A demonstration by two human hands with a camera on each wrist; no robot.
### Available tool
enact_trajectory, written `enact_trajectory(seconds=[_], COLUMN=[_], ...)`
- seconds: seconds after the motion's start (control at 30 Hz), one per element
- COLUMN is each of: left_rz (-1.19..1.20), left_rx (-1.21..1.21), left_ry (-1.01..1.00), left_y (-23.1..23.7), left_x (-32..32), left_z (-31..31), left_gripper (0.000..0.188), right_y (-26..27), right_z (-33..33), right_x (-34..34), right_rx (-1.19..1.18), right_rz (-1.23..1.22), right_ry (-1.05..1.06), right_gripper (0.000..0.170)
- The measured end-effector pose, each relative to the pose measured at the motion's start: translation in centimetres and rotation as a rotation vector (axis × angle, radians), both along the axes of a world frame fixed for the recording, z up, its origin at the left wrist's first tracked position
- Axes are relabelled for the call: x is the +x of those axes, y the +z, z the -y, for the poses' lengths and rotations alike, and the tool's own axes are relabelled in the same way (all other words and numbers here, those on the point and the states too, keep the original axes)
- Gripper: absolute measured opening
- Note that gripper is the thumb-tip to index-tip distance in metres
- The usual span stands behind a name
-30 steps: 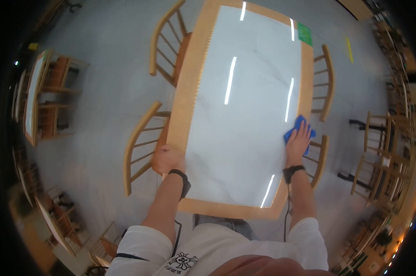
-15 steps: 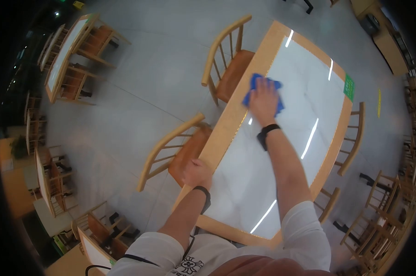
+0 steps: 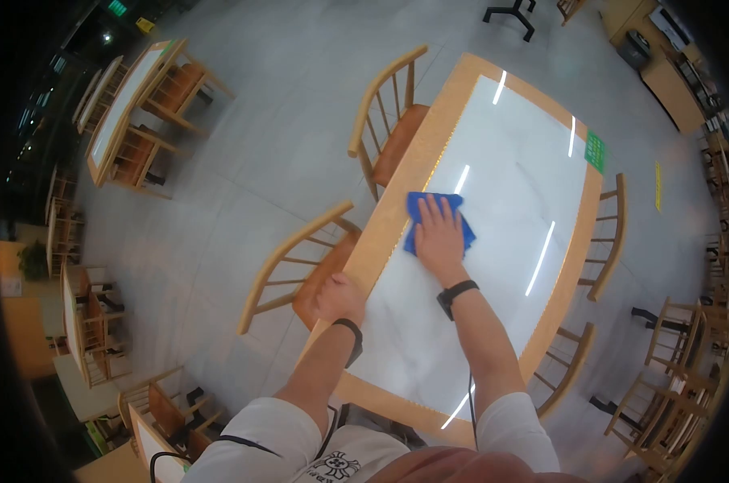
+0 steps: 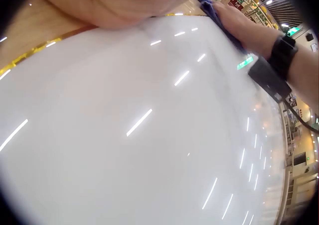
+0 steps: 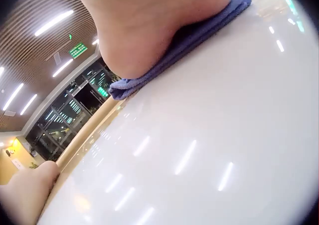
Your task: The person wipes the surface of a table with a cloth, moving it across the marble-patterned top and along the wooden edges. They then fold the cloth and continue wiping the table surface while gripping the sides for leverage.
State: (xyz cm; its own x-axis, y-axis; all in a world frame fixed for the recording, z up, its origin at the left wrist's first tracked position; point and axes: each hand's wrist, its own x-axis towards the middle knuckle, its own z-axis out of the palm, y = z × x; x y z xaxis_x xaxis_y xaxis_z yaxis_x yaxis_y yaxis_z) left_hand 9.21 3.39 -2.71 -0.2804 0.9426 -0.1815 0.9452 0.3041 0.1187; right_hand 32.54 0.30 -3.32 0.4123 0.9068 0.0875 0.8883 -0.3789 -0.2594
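A folded blue cloth (image 3: 418, 203) lies on the glossy white marble-patterned top of a wood-rimmed table (image 3: 501, 161), by its left rim. My right hand (image 3: 440, 241) rests flat on it, fingers stretched forward and slightly spread. In the right wrist view the cloth (image 5: 199, 34) shows as a thick layer between the palm and the tabletop. My left hand (image 3: 339, 299) is at the table's left wooden edge nearer my body, its fingers curled over that edge. The heel of the left hand (image 4: 119, 8) sits on the rim in the left wrist view; its fingertips are hidden.
Two wooden chairs stand along the left side, the nearer chair (image 3: 300, 266) close to my left hand. On the right side are more chairs, one chair (image 3: 610, 241) beside the rim. A green sticker (image 3: 595, 151) marks the far right corner. Other tables (image 3: 127, 113) stand farther off.
My right hand with the blue cloth moved from the right rim across to the left rim, then back toward my body. The left hand stayed at the left edge while the view shifted.
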Motion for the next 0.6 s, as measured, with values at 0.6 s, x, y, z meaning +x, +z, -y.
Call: enact_trajectory(seconds=[0.6], left_rz=[0.120], left_rx=[-0.179], left_ry=[-0.016], left_y=[3.0], left_x=[0.2], left_z=[0.0], left_gripper=[0.063], right_y=[-0.2], right_z=[38.7], right_x=[-6.4], right_rx=[-0.141], right_rz=[0.014], right_ry=[-0.845], right_gripper=[0.061])
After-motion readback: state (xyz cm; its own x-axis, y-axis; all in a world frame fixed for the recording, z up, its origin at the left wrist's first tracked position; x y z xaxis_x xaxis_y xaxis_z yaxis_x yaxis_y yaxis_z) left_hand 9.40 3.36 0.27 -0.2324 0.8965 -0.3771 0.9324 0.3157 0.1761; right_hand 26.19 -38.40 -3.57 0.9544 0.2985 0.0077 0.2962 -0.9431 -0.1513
